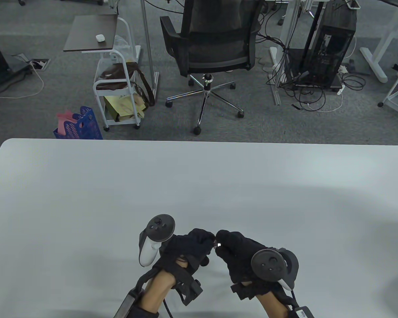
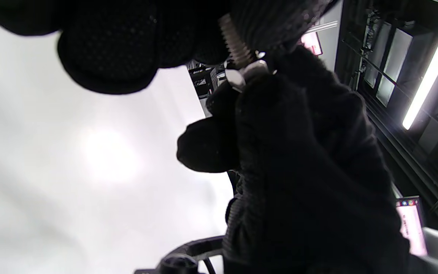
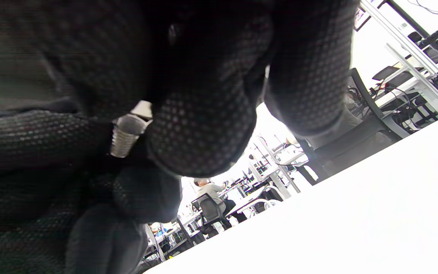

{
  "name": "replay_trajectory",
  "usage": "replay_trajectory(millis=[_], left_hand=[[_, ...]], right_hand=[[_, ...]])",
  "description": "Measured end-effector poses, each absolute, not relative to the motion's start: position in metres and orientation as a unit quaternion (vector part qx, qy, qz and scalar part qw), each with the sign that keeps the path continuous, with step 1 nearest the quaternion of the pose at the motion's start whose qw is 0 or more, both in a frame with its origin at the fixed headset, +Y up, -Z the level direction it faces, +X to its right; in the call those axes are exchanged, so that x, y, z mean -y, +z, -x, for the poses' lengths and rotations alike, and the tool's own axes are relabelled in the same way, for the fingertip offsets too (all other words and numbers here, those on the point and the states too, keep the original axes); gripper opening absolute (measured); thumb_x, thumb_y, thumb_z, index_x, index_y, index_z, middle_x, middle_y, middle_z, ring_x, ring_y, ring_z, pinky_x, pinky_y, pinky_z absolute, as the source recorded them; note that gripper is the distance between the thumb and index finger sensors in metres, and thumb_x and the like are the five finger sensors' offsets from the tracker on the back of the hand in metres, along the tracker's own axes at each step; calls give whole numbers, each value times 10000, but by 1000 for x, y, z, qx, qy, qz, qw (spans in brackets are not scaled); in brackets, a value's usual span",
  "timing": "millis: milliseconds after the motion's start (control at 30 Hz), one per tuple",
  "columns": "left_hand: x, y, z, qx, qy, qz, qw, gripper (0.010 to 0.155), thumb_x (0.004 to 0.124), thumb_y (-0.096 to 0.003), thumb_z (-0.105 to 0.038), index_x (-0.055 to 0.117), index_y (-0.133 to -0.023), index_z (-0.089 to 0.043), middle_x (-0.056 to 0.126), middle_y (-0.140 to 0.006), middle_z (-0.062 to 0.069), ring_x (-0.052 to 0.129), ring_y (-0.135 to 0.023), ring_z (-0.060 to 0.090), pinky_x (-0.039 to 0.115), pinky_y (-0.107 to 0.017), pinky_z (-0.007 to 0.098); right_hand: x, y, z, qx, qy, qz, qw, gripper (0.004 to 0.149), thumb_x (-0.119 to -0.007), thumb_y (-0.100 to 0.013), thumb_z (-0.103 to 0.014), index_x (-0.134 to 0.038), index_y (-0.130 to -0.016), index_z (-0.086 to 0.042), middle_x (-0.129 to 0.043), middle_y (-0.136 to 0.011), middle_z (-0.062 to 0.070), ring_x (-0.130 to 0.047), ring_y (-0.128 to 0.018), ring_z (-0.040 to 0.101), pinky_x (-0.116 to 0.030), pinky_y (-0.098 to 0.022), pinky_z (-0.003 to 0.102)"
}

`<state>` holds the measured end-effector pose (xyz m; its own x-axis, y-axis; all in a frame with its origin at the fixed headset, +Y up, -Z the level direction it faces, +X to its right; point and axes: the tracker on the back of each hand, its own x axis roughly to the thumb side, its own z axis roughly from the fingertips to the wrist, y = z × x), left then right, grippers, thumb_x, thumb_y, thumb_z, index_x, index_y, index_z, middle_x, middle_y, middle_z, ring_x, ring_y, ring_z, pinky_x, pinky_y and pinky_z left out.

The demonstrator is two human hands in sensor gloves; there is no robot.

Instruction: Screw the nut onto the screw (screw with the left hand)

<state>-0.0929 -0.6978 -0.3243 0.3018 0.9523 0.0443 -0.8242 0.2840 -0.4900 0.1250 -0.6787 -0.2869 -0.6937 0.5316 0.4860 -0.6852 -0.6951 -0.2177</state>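
Note:
Both gloved hands meet just above the white table (image 1: 199,185), near its front edge. My left hand (image 1: 209,241) pinches a metal screw (image 2: 236,43) by one end; its threaded shaft (image 3: 123,137) sticks out toward the other hand. My right hand (image 1: 223,247) pinches a small bright nut (image 2: 246,74) sitting on the shaft's end, also seen as a pale edge (image 3: 142,109) behind my right fingertip (image 3: 200,133). In the table view only a glint of metal (image 1: 217,245) shows between the fingertips. The screw's head is hidden.
The tabletop around the hands is bare. Beyond the table's far edge stand an office chair (image 1: 215,49), a white cart (image 1: 116,86) with bags and a blue basket (image 1: 81,126) on the floor.

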Motion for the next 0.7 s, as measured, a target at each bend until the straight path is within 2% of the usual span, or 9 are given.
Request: replay_trajectory(millis=[67,300,367,467,600,700], left_hand=[[694,-324,92,180,552,186,793,535,747,-447,-282,674,-924,-50,803,-789,250,918,-476,419,711,-415,588],[682,-318,88,165,473,100,860,484,761,-429,-284,774,-832,-18,892,-641,234,952,-364,403,746,-351,596],[679,-315,84,165,373,52,912,485,763,-426,-293,787,-823,-16,901,-627,235,955,-353,406,747,-348,598],[682,-314,69,182,185,8,966,489,764,-416,-320,815,-804,-28,929,-604,215,975,-329,390,768,-332,589],[699,-315,46,206,12,6,978,495,774,-402,-357,865,-776,-46,980,-568,186,1018,-295,369,801,-314,581],[711,-315,32,221,-47,27,974,496,774,-398,-367,874,-770,-54,985,-568,182,1020,-305,375,798,-323,582]], right_hand=[[680,-288,-127,194,899,-190,345,464,-907,-322,-379,-831,-754,-229,-1004,-656,-18,-1121,-328,43,-962,-415,415],[682,-291,-129,182,902,-182,346,494,-903,-330,-410,-825,-781,-221,-996,-677,-8,-1120,-335,60,-954,-417,425],[680,-292,-134,191,906,-182,331,555,-891,-328,-463,-804,-815,-210,-971,-728,23,-1121,-371,86,-941,-435,441],[678,-294,-141,210,910,-171,312,534,-873,-363,-476,-806,-820,-208,-970,-735,32,-1126,-381,103,-937,-440,447],[681,-298,-150,206,913,-154,318,541,-863,-345,-461,-814,-816,-200,-972,-731,44,-1127,-380,116,-934,-438,456],[683,-301,-154,205,919,-145,303,536,-857,-349,-463,-816,-815,-201,-975,-729,46,-1129,-383,118,-934,-438,456]])
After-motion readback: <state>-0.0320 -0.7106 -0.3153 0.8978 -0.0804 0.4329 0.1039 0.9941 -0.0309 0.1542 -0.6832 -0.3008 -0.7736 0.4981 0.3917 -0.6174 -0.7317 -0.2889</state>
